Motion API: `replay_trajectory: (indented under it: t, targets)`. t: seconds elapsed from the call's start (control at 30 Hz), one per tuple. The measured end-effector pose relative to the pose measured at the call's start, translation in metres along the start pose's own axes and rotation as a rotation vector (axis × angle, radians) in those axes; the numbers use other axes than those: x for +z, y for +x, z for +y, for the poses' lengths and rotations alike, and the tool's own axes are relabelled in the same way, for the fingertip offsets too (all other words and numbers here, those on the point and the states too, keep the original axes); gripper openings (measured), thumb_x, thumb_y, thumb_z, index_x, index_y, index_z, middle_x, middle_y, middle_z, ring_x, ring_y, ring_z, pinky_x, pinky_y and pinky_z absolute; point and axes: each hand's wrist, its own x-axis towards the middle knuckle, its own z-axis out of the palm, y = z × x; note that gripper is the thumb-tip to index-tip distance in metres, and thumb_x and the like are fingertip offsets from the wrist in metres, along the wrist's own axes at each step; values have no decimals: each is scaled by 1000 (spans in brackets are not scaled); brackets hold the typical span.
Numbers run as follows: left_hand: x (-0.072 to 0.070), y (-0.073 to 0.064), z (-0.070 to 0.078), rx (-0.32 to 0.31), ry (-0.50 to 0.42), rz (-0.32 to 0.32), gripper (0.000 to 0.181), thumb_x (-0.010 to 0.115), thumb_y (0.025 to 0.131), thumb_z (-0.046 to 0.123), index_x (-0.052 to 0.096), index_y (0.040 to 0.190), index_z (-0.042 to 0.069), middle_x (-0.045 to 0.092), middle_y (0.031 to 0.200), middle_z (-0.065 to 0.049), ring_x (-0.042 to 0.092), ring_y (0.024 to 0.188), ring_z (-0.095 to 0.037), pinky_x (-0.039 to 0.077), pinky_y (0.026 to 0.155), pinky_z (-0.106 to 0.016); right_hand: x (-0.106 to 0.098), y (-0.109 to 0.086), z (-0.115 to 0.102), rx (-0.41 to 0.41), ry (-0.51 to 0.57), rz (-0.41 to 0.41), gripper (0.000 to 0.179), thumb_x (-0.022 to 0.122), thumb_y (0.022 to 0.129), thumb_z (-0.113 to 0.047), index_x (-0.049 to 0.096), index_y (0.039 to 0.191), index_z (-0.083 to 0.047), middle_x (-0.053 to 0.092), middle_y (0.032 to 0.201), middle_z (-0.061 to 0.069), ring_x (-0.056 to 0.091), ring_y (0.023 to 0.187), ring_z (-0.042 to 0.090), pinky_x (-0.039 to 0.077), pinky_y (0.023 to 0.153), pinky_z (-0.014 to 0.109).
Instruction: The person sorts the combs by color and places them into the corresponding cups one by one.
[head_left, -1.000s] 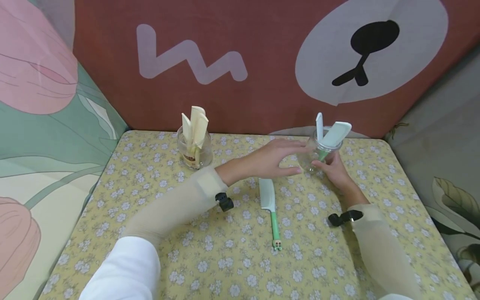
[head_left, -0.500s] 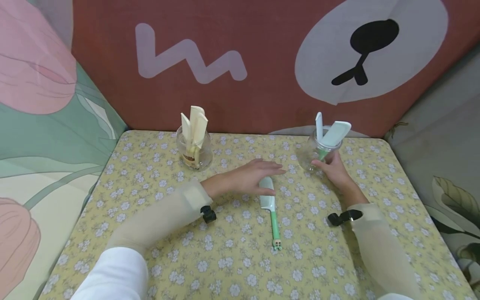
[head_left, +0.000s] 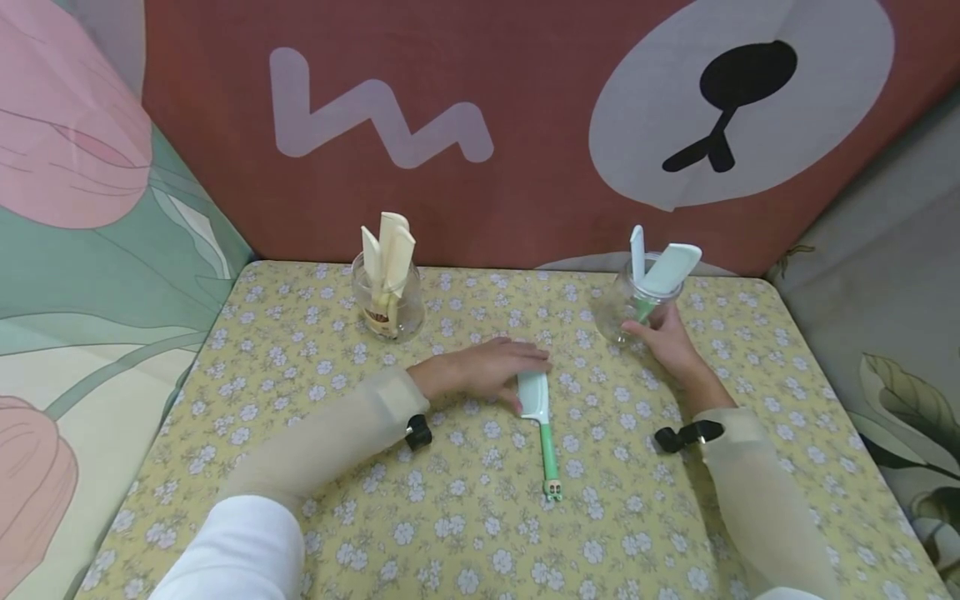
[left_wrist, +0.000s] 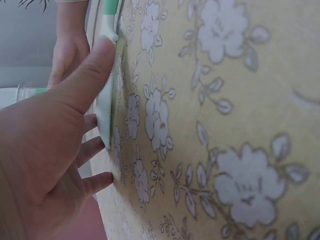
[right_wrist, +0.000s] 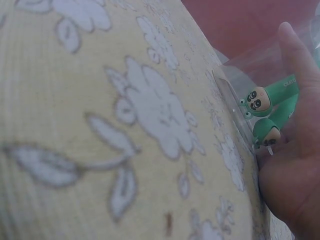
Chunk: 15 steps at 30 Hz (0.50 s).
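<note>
A spatula (head_left: 533,396) with a pale blue blade and green handle lies on the table; its handle end bears a small cartoon face. My left hand (head_left: 495,371) is over its blade, thumb by the left edge and fingers across the far end. In the left wrist view the thumb and fingers (left_wrist: 95,147) are spread about the blade (left_wrist: 105,107), which still lies flat. My right hand (head_left: 671,346) holds a clear jar (head_left: 615,312) around its side. Pale blue spatulas (head_left: 671,268) stand in that jar, their green handles (right_wrist: 280,95) ending in cartoon heads.
A second clear jar (head_left: 408,312) with several cream spatulas (head_left: 390,254) stands at the back left. The table (head_left: 450,533) has a yellow floral cover. Behind it rises a red-brown printed cloth (head_left: 525,200); printed fabric also flanks both sides.
My left hand has moved left and down from beside the right jar to the loose spatula's blade. My right hand keeps its hold on the jar, and the spatula has stayed put.
</note>
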Motion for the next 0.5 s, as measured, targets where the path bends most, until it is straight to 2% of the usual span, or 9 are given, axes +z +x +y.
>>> replay_trajectory:
  t: [0.07, 0.23, 0.3, 0.5]
  targets:
    - [0, 1, 0, -7, 23, -7, 86, 72, 86, 53, 39, 158, 18, 29, 166, -2, 22, 154, -22, 16, 124, -52, 0, 0, 0, 0, 6, 0, 82, 65, 97, 3, 20, 159, -24, 30, 163, 10, 23, 151, 38, 20, 123, 46]
    - [-1, 2, 0, -14, 37, 14, 82, 73, 84, 52, 45, 154, 20, 35, 163, -2, 28, 151, -20, 23, 122, -49, -1, 0, 2, -14, 27, -8, 81, 65, 97, 3, 20, 159, -24, 32, 162, 7, 23, 151, 38, 25, 121, 34]
    - [0, 3, -1, -10, 25, 31, 80, 75, 83, 51, 49, 152, 20, 40, 159, -3, 33, 148, -19, 26, 120, -46, -1, 1, 2, -18, 30, -11, 82, 65, 97, 4, 20, 159, -24, 32, 163, 7, 23, 151, 38, 24, 121, 34]
    - [1, 7, -3, 6, -16, 93, 72, 81, 77, 49, 61, 140, 21, 53, 134, 0, 49, 118, -14, 40, 103, -34, -1, 1, 2, -1, 3, -8, 82, 64, 97, 4, 18, 160, -24, 28, 164, 10, 22, 152, 35, 17, 124, 47]
